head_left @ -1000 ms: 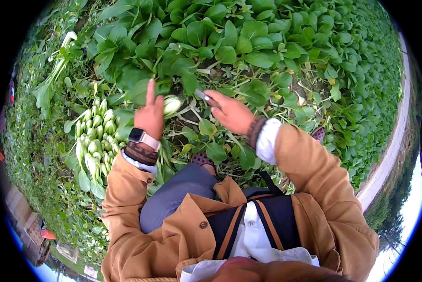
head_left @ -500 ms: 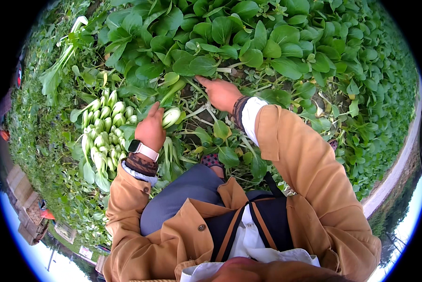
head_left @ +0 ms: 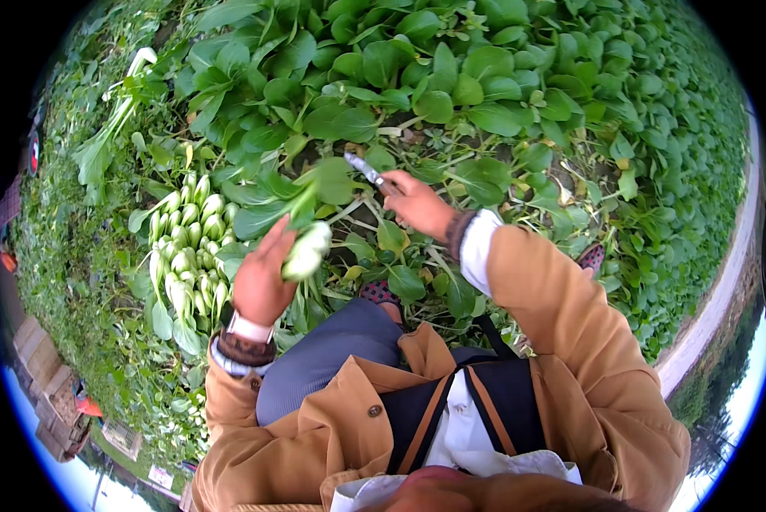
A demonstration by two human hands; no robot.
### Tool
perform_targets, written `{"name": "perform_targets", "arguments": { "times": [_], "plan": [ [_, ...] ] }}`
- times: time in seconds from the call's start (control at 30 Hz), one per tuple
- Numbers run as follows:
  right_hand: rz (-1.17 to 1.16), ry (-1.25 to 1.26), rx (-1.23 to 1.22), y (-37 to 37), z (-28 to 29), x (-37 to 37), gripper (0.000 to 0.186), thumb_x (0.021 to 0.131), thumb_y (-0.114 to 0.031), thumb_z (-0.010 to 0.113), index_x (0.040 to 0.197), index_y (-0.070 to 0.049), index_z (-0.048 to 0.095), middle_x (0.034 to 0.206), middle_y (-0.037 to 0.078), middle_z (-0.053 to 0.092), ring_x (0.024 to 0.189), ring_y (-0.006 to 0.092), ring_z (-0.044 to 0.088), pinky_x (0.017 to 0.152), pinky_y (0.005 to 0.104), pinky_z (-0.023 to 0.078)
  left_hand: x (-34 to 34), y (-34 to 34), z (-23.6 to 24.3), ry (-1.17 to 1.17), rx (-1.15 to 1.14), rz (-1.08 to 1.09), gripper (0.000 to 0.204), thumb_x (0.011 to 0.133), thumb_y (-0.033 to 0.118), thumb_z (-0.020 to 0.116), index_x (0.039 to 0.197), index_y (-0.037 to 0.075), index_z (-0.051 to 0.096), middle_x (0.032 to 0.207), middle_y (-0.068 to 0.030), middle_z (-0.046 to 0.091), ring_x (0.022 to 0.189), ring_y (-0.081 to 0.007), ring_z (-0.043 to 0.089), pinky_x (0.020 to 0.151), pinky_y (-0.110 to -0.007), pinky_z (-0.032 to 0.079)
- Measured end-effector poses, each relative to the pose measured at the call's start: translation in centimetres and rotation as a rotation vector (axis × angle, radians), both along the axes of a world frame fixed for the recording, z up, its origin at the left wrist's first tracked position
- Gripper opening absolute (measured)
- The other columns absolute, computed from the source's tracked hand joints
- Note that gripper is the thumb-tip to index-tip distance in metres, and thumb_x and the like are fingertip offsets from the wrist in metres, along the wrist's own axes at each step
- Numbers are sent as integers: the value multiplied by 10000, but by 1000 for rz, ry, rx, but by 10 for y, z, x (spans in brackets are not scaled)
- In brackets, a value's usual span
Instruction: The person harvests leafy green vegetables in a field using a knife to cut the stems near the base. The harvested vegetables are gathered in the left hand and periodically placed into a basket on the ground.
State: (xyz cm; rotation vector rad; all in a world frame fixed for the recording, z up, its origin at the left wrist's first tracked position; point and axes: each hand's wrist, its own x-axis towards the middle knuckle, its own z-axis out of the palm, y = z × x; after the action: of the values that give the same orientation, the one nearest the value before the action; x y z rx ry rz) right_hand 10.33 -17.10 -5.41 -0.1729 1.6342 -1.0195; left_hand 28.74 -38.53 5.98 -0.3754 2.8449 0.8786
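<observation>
A bok choy (head_left: 306, 251) with a pale base and green leaves is held in my left hand (head_left: 263, 275), its base toward me and its leaves pointing away. The fingers press along its side; their far side is hidden. To the right, my right hand (head_left: 419, 205) is wrapped round a small knife (head_left: 364, 168), whose blade points away and to the left, close to the leaves. Left of my left hand lies a pile of cut bok choy (head_left: 188, 247), with its pale bases facing up.
Dense green leafy plants (head_left: 485, 81) grow ahead and to the right. Loose leaves and stalks (head_left: 391, 237) litter the ground between my hands and feet. A long-stalked plant (head_left: 120, 111) lies at the far left. A pale path (head_left: 716, 320) runs along the right.
My left hand has drawn the bok choy slightly nearer, and it looks tilted and motion-blurred. My right hand has moved right and nearer, bringing the knife blade into sight.
</observation>
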Motion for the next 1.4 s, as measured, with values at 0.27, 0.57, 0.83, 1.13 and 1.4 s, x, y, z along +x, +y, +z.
{"name": "perform_targets", "arguments": {
  "times": [0.27, 0.57, 0.83, 1.13, 1.4],
  "plan": [
    [-822, -368, -505, 35, 154, -9, 333, 862, -142, 706, 1071, -109, 449, 861, -31, 498, 566, 37, 411, 468, 183, 323, -47, 46, 66, 84, 347, -270, 553, 713, 6, 699, 1251, 76, 592, 1330, -197, 537, 1157, -333, 578, 936, -363, 479],
    [-534, 233, -504, 67, 264, 13, 451, 784, -125, 781, 1131, -40, 506, 965, 1, 587, 811, 82, 575, 688, 234, 492, -83, 95, 94, 456, 975, -139, 741, 753, 73, 775, 1385, -18, 398, 1349, -156, 520, 1204, -212, 536, 1025, -332, 416],
    [-589, 120, -418, 71, 287, 51, 330, 936, -267, 614, 1164, -56, 503, 965, 9, 573, 588, 36, 415, 509, 187, 357, -40, 93, 108, 651, 1100, 103, 752, 738, 41, 766, 1387, 45, 386, 1289, -71, 534, 1182, -178, 516, 1008, -324, 424],
    [-777, -36, -333, 149, 253, 60, 215, 937, -166, 567, 1129, -75, 538, 883, 19, 617, 573, 47, 456, 493, 192, 371, 162, -99, 75, 214, -625, 689, 808, 716, 170, 770, 1418, 95, 376, 1255, -86, 600, 1144, -250, 581, 1096, -510, 286],
    [-821, 92, -309, 242, 266, 127, 176, 929, -226, 580, 1017, -75, 561, 835, 44, 629, 560, 72, 464, 461, 221, 388, 200, -132, -103, 20, -345, 492, 1193, 577, 511, 839, 1500, 94, 207, 1477, -138, 369, 1305, -328, 416, 1066, -486, 355]
  ]
}}
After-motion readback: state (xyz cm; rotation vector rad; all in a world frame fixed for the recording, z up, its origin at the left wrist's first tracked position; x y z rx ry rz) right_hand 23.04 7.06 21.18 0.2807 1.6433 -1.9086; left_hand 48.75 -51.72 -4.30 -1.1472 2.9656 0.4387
